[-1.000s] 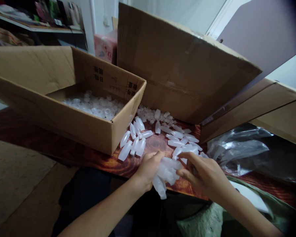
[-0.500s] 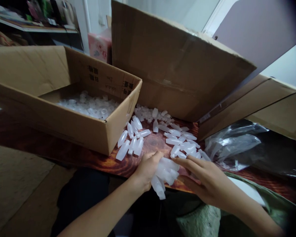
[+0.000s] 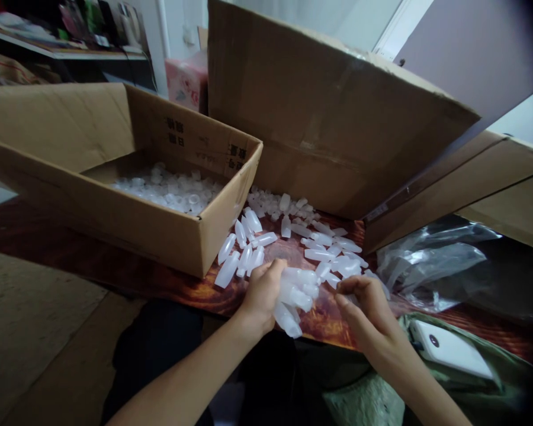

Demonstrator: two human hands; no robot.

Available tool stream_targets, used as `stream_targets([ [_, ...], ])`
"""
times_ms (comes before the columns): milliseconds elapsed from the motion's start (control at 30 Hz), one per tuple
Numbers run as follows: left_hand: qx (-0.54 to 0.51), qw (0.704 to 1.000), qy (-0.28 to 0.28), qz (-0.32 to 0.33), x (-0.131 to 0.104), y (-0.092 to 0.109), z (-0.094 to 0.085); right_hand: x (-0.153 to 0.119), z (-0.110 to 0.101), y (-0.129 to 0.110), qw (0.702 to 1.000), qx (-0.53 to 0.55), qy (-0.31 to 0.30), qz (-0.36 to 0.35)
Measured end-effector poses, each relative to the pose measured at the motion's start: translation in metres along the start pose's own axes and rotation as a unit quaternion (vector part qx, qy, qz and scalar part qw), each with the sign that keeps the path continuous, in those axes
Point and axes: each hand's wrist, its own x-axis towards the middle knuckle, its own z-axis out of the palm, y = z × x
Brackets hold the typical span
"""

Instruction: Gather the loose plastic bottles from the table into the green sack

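Note:
My left hand [image 3: 263,296] is wrapped round several translucent white plastic tubes [image 3: 293,296] over the front edge of the wooden table [image 3: 288,253]. To their right, my right hand [image 3: 368,302] has its thumb and index finger bent towards each other; whether anything is between them is too small to tell. Beyond that hand lies a loose pile of similar tubes [image 3: 346,265]. A smaller group of tubes [image 3: 244,248] rests beside the cardboard box on the left. Small white translucent pieces [image 3: 266,204] are heaped farther back.
An open cardboard box [image 3: 160,234] at the left holds many small translucent pieces. A large cardboard panel [image 3: 328,118] stands behind the table. Clear plastic film [image 3: 439,266] lies at the right, above a white device [image 3: 453,349] on green cloth.
My right hand has drawn away from the held tubes towards the right, and its fingers have bent. My left hand has raised the bunch slightly. The white device shows more fully.

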Motion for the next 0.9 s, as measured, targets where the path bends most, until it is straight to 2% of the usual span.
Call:
stream_targets([
  [67,0.026,0.999,0.007,0.038,0.003,-0.001,-0.002,-0.004,-0.004,-0.001,0.999,-0.012,-0.032,-0.008],
  [233,0.061,0.991,0.039,0.113,0.011,-0.008,-0.005,-0.007,-0.007,-0.018,0.985,-0.082,-0.092,-0.12],
  [367,0.063,0.986,0.049,0.144,0.015,-0.014,-0.006,-0.001,0.002,-0.026,0.984,-0.106,-0.061,-0.126],
  [500,0.052,0.986,0.041,0.153,0.014,-0.015,-0.006,0.007,0.011,-0.029,0.975,-0.132,-0.062,-0.169],
  [633,0.064,0.984,0.049,0.159,0.011,-0.012,-0.003,0.009,0.016,-0.028,0.966,-0.136,-0.025,-0.218],
  [800,0.051,0.989,0.035,0.132,0.009,-0.009,-0.002,0.008,0.015,-0.025,0.941,-0.156,-0.054,-0.296],
  [900,0.05,0.991,0.03,0.119,0.007,-0.01,-0.002,0.009,0.014,-0.023,0.937,-0.166,-0.04,-0.305],
])
